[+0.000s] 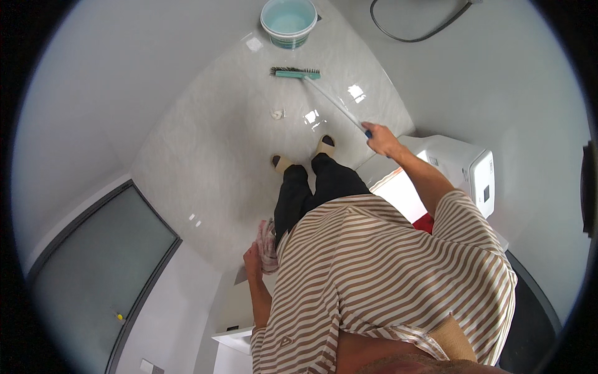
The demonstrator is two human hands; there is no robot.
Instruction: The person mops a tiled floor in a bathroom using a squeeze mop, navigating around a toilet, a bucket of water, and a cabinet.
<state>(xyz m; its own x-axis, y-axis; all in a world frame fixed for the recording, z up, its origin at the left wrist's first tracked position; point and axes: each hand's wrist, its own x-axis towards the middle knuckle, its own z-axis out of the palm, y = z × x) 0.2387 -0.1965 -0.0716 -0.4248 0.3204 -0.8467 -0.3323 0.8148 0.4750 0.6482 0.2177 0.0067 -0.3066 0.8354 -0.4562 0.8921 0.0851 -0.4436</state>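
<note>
My right hand (382, 139) is closed around the upper part of a long white handle (334, 101). That handle runs to a teal floor brush (297, 73), whose head lies on the pale, glossy floor with dark bristles pointing away from me. A round bucket (288, 21) with a light blue inside stands just beyond the brush. At my side, low on the left, my left hand (252, 258) grips a pinkish checked cloth (267, 245). A small whitish lump (277, 114) rests on the floor between the brush and my sandals (281, 164).
A white toilet-like fixture (455, 161) stands against the right wall, with a red item (423, 223) partly hidden by my arm. A grey hose (411, 39) hangs at the upper right. On the left is a dark-framed frosted panel (103, 276); a white basin edge (236, 337) is below it.
</note>
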